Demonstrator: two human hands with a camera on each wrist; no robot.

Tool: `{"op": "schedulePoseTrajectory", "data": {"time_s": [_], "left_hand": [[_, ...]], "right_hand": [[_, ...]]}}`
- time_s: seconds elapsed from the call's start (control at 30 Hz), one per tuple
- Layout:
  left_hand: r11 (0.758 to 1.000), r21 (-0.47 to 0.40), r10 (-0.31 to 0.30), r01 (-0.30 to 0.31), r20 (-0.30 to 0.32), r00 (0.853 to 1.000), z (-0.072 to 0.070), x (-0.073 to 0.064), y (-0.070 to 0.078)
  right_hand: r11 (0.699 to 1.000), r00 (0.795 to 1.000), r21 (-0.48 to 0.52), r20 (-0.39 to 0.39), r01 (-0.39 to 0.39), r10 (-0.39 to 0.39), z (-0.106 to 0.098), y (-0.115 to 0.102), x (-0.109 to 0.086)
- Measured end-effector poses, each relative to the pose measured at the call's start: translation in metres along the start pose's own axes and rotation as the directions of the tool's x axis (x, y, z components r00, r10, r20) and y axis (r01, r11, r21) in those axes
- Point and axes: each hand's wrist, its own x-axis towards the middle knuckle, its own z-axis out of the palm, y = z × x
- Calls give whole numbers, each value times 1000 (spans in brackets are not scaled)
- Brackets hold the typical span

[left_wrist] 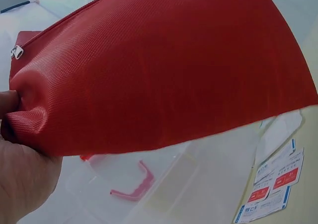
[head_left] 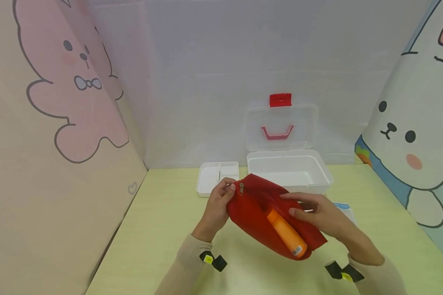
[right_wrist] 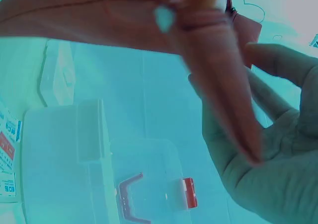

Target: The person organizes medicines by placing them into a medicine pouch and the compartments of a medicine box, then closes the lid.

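My left hand grips one end of a red zippered pouch, thumb on top beside the metal zipper pull. The pouch is held tilted over the table with its mouth spread open. Inside lies an orange bottle, its barcode end toward the lower right corner. My right hand is at the pouch's far side, fingers loosely extended against the opening's edge. In the right wrist view, a pouch corner overlaps the palm of that hand. From the left wrist view, the pouch's outer side hides the bottle.
Behind the pouch stands a white box, its clear lid raised, with a pink handle and red latch. A divided white tray sits left of it. Printed packets lie right of the box.
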Motion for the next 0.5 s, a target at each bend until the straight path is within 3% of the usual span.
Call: {"op": "schedulePoseTrajectory", "data": {"time_s": [0.2, 0.5], "left_hand": [[993, -105, 39, -46, -72, 997, -3, 0, 0], [957, -238, 128, -163, -155, 980, -7, 1, 9]], "right_hand": [[997, 997, 4, 8, 79, -79, 5, 9, -2], [992, 991, 59, -75, 112, -107, 8, 13, -7]]}}
